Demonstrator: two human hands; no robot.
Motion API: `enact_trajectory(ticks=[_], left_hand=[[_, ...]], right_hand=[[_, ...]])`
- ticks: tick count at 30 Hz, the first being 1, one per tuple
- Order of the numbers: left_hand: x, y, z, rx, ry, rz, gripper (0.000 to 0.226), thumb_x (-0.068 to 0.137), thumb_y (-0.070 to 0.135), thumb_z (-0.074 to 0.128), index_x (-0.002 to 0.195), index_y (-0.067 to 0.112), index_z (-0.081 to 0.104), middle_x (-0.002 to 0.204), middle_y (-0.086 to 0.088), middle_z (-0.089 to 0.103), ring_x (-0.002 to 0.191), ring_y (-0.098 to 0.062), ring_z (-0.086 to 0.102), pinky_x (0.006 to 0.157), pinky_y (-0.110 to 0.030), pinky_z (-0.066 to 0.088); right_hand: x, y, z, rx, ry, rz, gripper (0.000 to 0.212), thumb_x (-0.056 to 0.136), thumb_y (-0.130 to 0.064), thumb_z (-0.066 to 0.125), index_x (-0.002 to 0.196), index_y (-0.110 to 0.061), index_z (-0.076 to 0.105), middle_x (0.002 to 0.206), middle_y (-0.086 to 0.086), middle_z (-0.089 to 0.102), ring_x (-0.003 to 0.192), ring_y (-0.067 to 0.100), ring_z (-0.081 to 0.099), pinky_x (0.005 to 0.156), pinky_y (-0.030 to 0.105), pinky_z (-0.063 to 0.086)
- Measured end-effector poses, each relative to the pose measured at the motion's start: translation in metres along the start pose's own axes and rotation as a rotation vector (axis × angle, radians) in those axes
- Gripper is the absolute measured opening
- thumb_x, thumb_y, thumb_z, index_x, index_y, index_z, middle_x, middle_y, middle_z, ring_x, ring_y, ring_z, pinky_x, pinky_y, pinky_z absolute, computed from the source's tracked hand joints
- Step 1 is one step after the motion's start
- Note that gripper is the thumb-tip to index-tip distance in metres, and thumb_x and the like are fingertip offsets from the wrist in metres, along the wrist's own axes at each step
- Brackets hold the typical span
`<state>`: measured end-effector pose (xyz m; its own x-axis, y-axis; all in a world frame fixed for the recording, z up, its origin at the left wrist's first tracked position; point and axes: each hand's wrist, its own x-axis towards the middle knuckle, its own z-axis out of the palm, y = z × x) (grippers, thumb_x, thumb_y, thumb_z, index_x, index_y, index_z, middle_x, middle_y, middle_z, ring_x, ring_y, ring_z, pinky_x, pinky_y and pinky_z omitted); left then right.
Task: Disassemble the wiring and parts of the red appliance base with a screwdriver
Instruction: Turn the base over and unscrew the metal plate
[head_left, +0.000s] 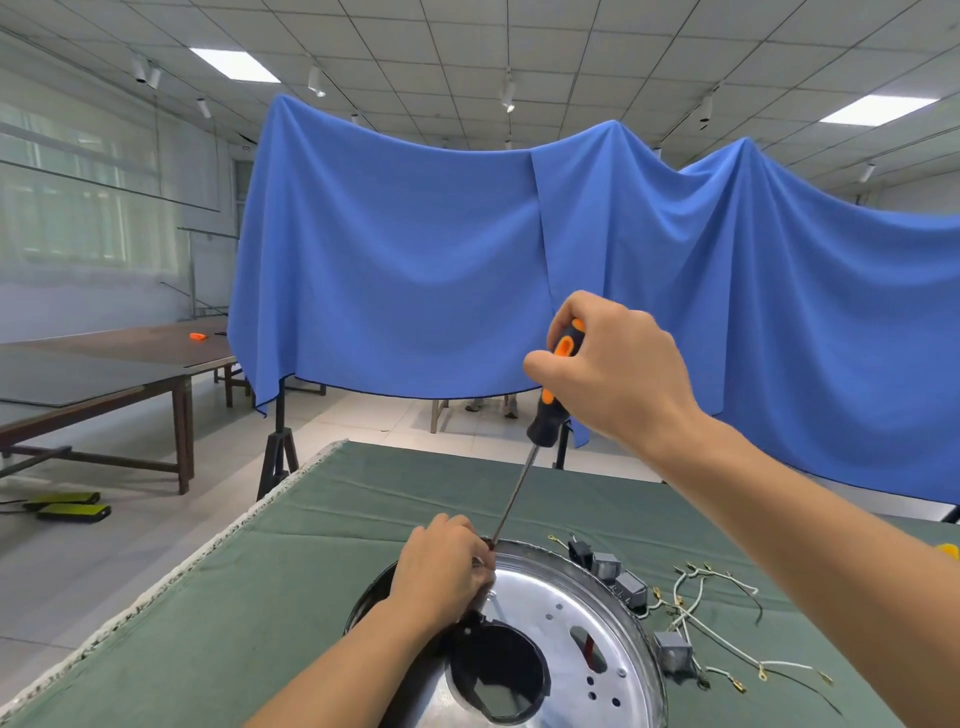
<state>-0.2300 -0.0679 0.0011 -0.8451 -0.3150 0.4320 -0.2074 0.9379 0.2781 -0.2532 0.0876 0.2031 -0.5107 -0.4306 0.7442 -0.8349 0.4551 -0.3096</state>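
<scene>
Head view: my right hand (618, 369) is wrapped around the black-and-orange handle of the screwdriver (540, 431), held up high and well above the table (249, 597). Its shaft slants down and toward my left, long axis running from upper right to lower left, tip landing at the far rim of the appliance base (561, 623), right beside my left hand (441, 566). Left hand is curled down on that same far-left rim spot, fingers pinching or steadying something small there; exactly what is hidden under the fingers. Base sits low centre on the green cloth, shiny metal plate facing up, with a black part (498, 670) near its middle; hardly any red shows from here. Left hand is the nearer one to the work point, touching the base; right hand is well apart from it, joined only by the shaft. Loose wires (717, 613) and small grey parts (672, 649) lie just right of the base. My judgement: next turn depends on keeping the tip seated along that slanted axis.
</scene>
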Motion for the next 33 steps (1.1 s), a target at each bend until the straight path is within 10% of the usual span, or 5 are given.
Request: enact_trajectory(ticks=[8,14,21,28,33], left_hand=[[0.002,0.002,0.002,0.046,0.083,0.085,0.025,0.097,0.025,0.043,0.100,0.024,0.068,0.113,0.014,0.055,0.106,-0.010,0.042,0.087,-0.022,0.030],[0.001,0.005,-0.005,0.022,0.155,0.009,0.010,0.096,0.025,0.039,0.091,0.021,0.047,0.097,0.006,0.050,0.094,-0.015,0.043,0.082,-0.027,0.034],[0.001,0.010,-0.015,-0.232,0.263,-0.125,0.023,0.093,0.017,0.039,0.071,0.018,0.030,0.065,0.000,0.041,0.062,-0.019,0.037,0.055,-0.035,0.026],[-0.008,-0.002,-0.042,-0.677,0.351,-0.318,0.019,0.088,0.006,0.056,0.069,0.010,0.056,0.056,0.004,0.048,0.048,-0.008,0.043,0.052,-0.022,0.038],[-0.028,-0.037,-0.069,-1.023,0.399,-0.551,0.015,0.088,-0.005,0.049,0.077,0.001,0.057,0.054,-0.007,0.051,0.039,-0.014,0.045,0.039,-0.025,0.044]], right_hand=[[-0.037,0.029,0.027,0.064,0.200,-0.041,0.018,0.079,-0.020,0.067,0.085,-0.023,0.050,0.069,-0.011,0.050,0.060,0.011,0.050,0.053,0.009,0.026],[-0.072,0.056,0.064,0.151,0.113,0.070,0.024,0.081,-0.026,0.074,0.091,-0.024,0.052,0.078,-0.012,0.054,0.070,0.013,0.053,0.059,0.020,0.035],[-0.111,0.066,0.100,0.248,-0.012,0.207,0.023,0.082,-0.028,0.071,0.090,-0.029,0.049,0.085,-0.015,0.054,0.075,0.004,0.054,0.063,0.015,0.042],[-0.117,0.049,0.122,0.181,-0.298,0.237,0.025,0.081,-0.022,0.059,0.084,-0.026,0.035,0.090,-0.005,0.042,0.076,0.025,0.053,0.066,0.037,0.042],[-0.108,0.030,0.133,0.104,-0.405,0.209,0.031,0.081,-0.018,0.053,0.074,-0.028,0.024,0.084,-0.005,0.033,0.061,0.023,0.044,0.049,0.028,0.027]])
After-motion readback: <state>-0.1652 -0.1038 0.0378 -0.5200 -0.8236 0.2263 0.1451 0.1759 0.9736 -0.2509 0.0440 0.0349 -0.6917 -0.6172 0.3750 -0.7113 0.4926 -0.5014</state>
